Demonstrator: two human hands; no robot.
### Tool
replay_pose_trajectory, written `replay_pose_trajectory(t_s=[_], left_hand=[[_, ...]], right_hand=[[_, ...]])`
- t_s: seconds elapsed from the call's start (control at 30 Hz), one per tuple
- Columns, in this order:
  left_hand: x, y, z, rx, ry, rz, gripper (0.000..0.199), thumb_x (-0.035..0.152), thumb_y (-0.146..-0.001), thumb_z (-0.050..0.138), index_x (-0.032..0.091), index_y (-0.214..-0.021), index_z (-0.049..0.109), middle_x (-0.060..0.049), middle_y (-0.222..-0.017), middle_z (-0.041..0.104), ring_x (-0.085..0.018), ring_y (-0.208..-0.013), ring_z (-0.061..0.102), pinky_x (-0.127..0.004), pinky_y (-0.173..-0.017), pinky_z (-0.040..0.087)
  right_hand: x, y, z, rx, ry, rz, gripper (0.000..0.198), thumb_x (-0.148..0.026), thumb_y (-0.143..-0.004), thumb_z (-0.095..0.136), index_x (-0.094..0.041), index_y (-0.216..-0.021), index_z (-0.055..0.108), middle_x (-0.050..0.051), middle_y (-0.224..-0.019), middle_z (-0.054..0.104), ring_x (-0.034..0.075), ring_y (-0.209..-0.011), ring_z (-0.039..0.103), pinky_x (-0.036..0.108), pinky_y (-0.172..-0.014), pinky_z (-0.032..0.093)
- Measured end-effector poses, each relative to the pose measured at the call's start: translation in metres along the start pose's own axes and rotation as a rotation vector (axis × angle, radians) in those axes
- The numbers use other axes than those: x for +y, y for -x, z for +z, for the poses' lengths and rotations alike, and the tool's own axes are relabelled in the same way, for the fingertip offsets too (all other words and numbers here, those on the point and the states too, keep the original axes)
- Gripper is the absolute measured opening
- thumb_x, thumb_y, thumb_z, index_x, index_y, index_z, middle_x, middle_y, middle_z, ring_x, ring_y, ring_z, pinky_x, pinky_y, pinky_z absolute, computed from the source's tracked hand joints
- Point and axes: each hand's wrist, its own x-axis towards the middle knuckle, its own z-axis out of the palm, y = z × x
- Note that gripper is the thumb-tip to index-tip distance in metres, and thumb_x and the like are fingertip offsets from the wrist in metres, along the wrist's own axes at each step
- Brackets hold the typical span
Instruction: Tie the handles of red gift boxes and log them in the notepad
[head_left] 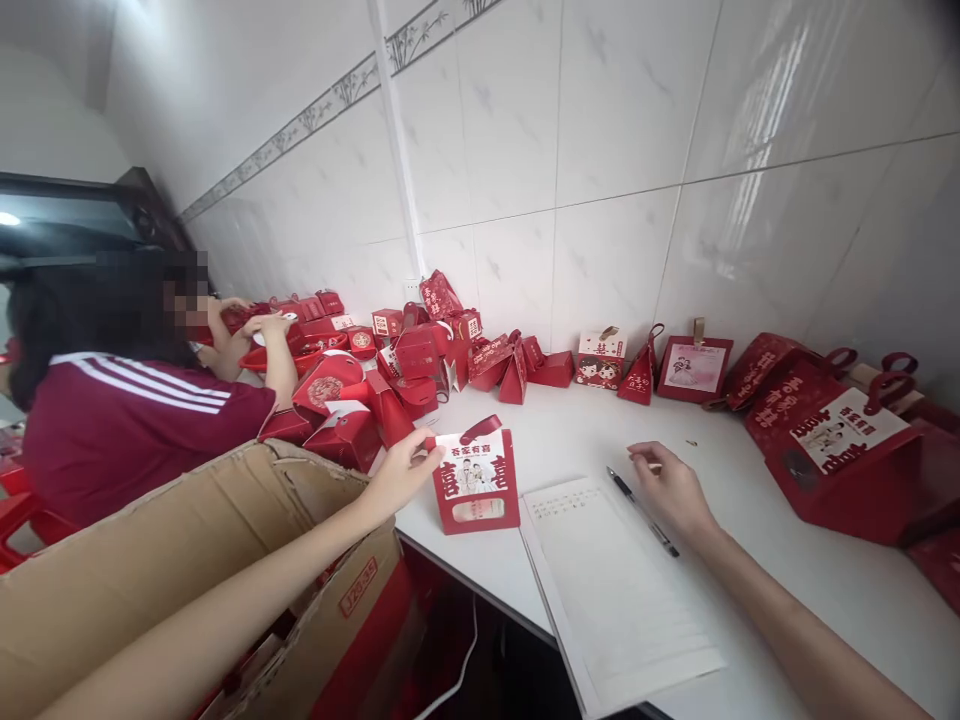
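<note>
My left hand (409, 465) pinches the upper left edge of a red gift box (491, 515). The box stands upright near the table's edge, its white printed panel and small window facing me and a red ribbon loop on top. My right hand (673, 488) rests on the white table, fingers loosely curled and apart, with nothing visible in them. Just left of it lies a black pen (643, 512), partly over the lined notebook (615, 590). The notebook is open, with a few handwritten lines at its top.
An open cardboard box (172, 540) stands at my left. Red gift boxes (420, 355) are heaped along the wall, and larger gift boxes (847, 470) stand at the right. A co-worker (142, 420) sits at the left, hands at the heap. A white cable (469, 650) hangs below the table.
</note>
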Motion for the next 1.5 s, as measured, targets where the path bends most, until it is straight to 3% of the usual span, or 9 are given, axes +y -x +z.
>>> replay_pose_trajectory(t_s=[0.17,0.27,0.37,0.53,0.63,0.73,0.93,1.2,1.5], left_hand=[[0.012,-0.008,-0.004,-0.071,-0.023,0.001,0.015,0.029,-0.075,0.046,0.019,-0.066,0.041,0.005,-0.063,0.045,-0.012,-0.061,0.048,-0.023,-0.059,0.038],[0.02,-0.008,-0.002,-0.086,-0.074,0.008,0.015,0.024,-0.073,0.046,0.019,-0.061,0.036,0.006,-0.06,0.04,-0.011,-0.057,0.043,-0.023,-0.056,0.034],[0.029,-0.006,0.003,-0.07,-0.123,0.002,0.015,0.02,-0.072,0.043,0.02,-0.06,0.032,0.006,-0.058,0.036,-0.011,-0.056,0.039,-0.024,-0.054,0.03],[0.04,-0.007,0.015,-0.058,-0.131,0.004,0.011,0.029,-0.076,0.046,0.02,-0.071,0.042,0.003,-0.067,0.05,-0.015,-0.065,0.049,-0.026,-0.06,0.035],[0.038,-0.008,0.026,0.089,-0.055,0.1,0.014,0.032,-0.079,0.049,0.021,-0.08,0.041,0.002,-0.079,0.053,-0.014,-0.076,0.053,-0.026,-0.067,0.039],[0.03,-0.008,0.036,0.18,0.019,0.212,0.014,0.031,-0.083,0.047,0.02,-0.077,0.041,0.004,-0.072,0.05,-0.011,-0.066,0.051,-0.023,-0.062,0.04],[0.021,-0.008,0.043,0.176,0.059,0.409,0.02,0.021,-0.088,0.043,0.02,-0.098,0.059,-0.002,-0.089,0.059,-0.013,-0.081,0.055,-0.025,-0.072,0.044],[0.019,-0.008,0.041,0.157,0.013,0.509,0.038,0.01,-0.08,0.047,0.018,-0.116,0.054,-0.005,-0.095,0.055,-0.015,-0.089,0.055,-0.027,-0.078,0.047],[0.017,-0.011,0.042,0.159,0.025,0.509,0.037,0.012,-0.083,0.047,0.02,-0.119,0.053,-0.005,-0.096,0.055,-0.014,-0.088,0.055,-0.027,-0.078,0.047]], right_hand=[[-0.087,0.02,0.024,-0.197,-0.097,-0.44,0.029,-0.039,-0.083,0.041,-0.018,-0.09,0.059,0.008,-0.097,0.06,0.021,-0.089,0.055,0.031,-0.074,0.045],[-0.13,0.02,0.04,-0.27,-0.15,-0.509,0.026,-0.039,-0.084,0.044,-0.018,-0.093,0.058,0.007,-0.098,0.059,0.02,-0.09,0.055,0.03,-0.073,0.044],[-0.149,0.013,0.051,-0.337,-0.266,-0.498,0.023,-0.037,-0.085,0.044,-0.017,-0.08,0.055,0.003,-0.079,0.059,0.016,-0.072,0.055,0.025,-0.062,0.041],[-0.15,0.013,0.064,-0.346,-0.412,-0.497,0.026,-0.039,-0.084,0.045,-0.017,-0.072,0.052,-0.002,-0.059,0.05,0.011,-0.052,0.043,0.022,-0.051,0.034],[-0.145,0.021,0.073,-0.261,-0.472,-0.463,0.028,-0.04,-0.085,0.045,-0.017,-0.069,0.05,-0.002,-0.06,0.049,0.011,-0.052,0.041,0.022,-0.049,0.033],[-0.141,0.027,0.079,-0.201,-0.501,-0.463,0.026,-0.039,-0.087,0.045,-0.018,-0.073,0.049,-0.002,-0.062,0.048,0.011,-0.051,0.04,0.022,-0.05,0.033],[-0.138,0.026,0.074,-0.236,-0.482,-0.509,0.023,-0.034,-0.09,0.04,-0.019,-0.073,0.047,-0.004,-0.058,0.044,0.01,-0.049,0.039,0.022,-0.049,0.032],[-0.139,0.023,0.072,-0.277,-0.486,-0.537,0.017,-0.027,-0.084,0.047,-0.017,-0.071,0.052,0.0,-0.067,0.053,0.012,-0.057,0.046,0.022,-0.05,0.033],[-0.137,0.018,0.068,-0.331,-0.443,-0.6,0.013,-0.021,-0.078,0.048,-0.017,-0.078,0.06,0.0,-0.07,0.052,0.012,-0.059,0.047,0.022,-0.05,0.034]])
